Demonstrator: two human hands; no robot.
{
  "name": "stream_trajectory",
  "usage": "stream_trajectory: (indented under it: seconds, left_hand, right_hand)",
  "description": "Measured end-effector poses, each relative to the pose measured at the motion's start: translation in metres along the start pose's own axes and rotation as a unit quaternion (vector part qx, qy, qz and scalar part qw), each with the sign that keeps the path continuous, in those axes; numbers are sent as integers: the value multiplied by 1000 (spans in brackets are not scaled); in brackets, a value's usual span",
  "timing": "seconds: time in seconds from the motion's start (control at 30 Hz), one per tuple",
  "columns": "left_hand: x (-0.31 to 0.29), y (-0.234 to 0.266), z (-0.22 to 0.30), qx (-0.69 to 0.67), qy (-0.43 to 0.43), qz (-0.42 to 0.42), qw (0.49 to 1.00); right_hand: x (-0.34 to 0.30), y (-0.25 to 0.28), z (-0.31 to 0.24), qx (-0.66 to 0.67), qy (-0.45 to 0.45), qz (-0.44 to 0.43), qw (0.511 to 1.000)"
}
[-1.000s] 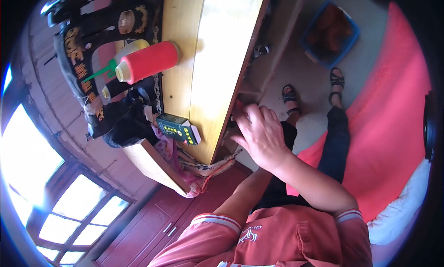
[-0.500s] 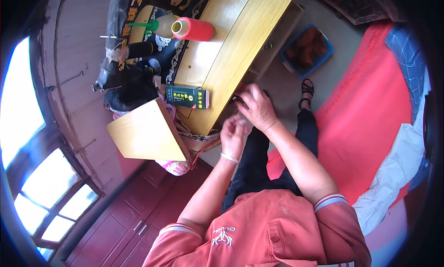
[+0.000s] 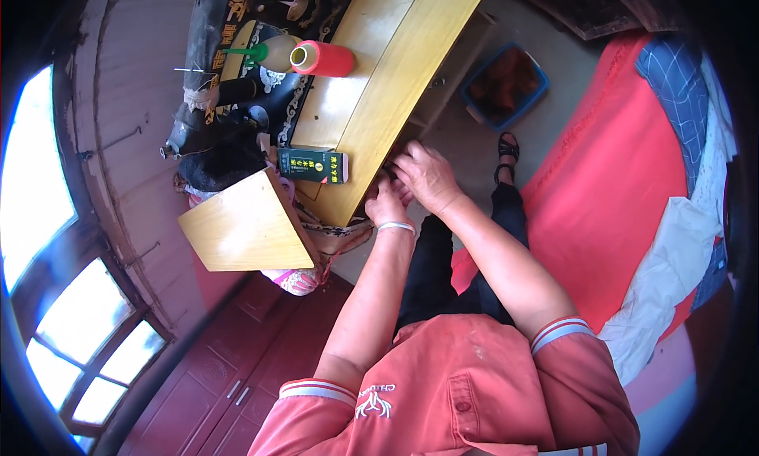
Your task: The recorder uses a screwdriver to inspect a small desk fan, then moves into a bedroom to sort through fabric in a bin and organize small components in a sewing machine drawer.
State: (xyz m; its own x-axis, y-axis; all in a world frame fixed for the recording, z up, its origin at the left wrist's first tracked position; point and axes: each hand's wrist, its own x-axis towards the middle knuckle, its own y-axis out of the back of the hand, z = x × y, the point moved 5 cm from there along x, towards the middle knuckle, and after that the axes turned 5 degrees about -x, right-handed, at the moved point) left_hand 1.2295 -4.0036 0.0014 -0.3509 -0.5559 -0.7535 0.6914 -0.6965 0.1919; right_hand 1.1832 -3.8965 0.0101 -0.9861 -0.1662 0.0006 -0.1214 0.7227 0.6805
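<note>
Both hands are close together at the front edge of the wooden sewing-machine table [image 3: 371, 100], partly in the dark space below it. My left hand [image 3: 389, 205], with a pale bracelet at the wrist, has its fingers bent inward; their tips go out of sight near the edge. Just right of it, my right hand [image 3: 428, 178] is closed with curled fingers, back of the hand up. Whatever they hold, if anything, is hidden. On the tabletop near the left hand lies a dark green box [image 3: 313, 165] with yellow print.
A red thread cone [image 3: 328, 60] and a green-spouted oil bottle [image 3: 277, 54] lie by the black sewing machine [image 3: 225, 144]. A tilted wooden flap [image 3: 245, 227] juts out at left. On the floor is a blue-rimmed bin [image 3: 506, 88]. A red-covered bed [image 3: 589, 195] is at right.
Both hands have moved forward and closer to the table edge, the left up beside the right. The view has shifted slightly; the things on the table look unmoved.
</note>
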Motion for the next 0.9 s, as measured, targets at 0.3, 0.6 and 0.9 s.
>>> stream_trajectory:
  seconds: [0.3, 0.6, 0.9]
  left_hand:
    - [5, -3, 1, 4, -14, -39, 999]
    - [2, -9, 8, 117, 38, 66, 990]
    - [10, 5, 3, 127, -55, -46, 989]
  right_hand:
    - [-5, -2, 7, 103, -33, 19, 994]
    - [-10, 5, 13, 185, -84, 20, 979]
    - [-33, 27, 30, 251, -150, 50, 955]
